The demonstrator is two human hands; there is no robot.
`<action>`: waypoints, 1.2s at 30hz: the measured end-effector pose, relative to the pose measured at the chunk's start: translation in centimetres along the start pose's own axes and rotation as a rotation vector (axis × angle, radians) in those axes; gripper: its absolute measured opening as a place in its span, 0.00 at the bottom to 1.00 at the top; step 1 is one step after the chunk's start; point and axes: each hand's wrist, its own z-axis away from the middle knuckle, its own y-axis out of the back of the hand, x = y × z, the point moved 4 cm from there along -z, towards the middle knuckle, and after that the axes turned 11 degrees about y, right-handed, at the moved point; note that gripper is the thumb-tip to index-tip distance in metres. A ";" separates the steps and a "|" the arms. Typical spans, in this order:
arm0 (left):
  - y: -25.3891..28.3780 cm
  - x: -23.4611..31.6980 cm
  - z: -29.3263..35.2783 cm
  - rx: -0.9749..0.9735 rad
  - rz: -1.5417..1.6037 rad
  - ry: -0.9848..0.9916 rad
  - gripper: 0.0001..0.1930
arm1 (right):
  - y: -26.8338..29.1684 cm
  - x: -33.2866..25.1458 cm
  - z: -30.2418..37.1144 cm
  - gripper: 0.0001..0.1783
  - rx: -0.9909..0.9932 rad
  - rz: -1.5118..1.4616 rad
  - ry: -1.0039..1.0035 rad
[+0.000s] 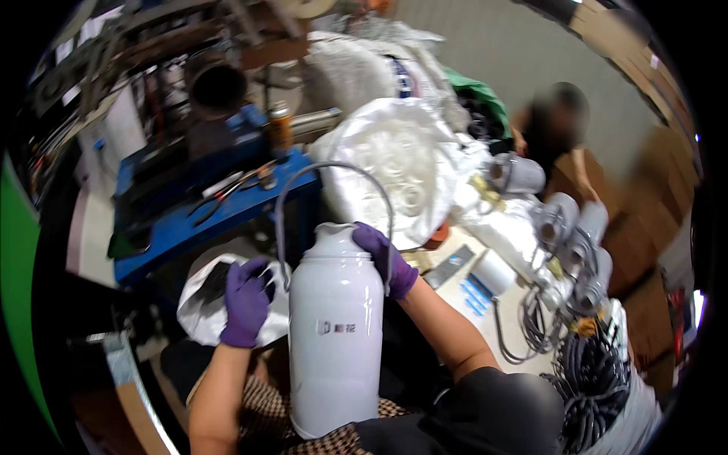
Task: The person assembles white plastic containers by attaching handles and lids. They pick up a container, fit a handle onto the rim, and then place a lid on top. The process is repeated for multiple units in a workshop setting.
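A pale grey vacuum flask (336,349) stands upright on my lap, with dark print on its front. Its thin grey carrying handle (336,163) arches up above the open, spouted neck. My right hand (385,262), in a purple glove, grips the flask at the neck and shoulder, its fingertips by the spout. To the left of the flask, apart from it, my left hand (246,303) is raised in a matching glove. Its fingers are curled together; whatever they may hold is too small to make out. Behind that hand lies a white bag (201,307) with dark contents.
A blue workbench (189,227) at the left carries pliers (220,203) and a spray can (280,125). Ahead sits a white sack (406,167) of translucent rings. Several grey flask parts (557,216) and dark handles (599,379) lie at the right. Another person (553,125) works beyond.
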 end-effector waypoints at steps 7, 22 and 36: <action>0.2 1.8 1.0 0.193 -0.297 -0.142 0.13 | 22.3 -9.4 11.8 0.19 0.797 0.152 0.798; -4.2 7.6 10.1 0.168 -0.756 -0.559 0.19 | 29.3 -10.9 7.9 0.27 0.520 0.004 0.620; 27.4 1.3 77.0 1.693 -0.014 -0.660 0.19 | -7.8 15.6 9.2 0.14 -0.169 0.058 -0.079</action>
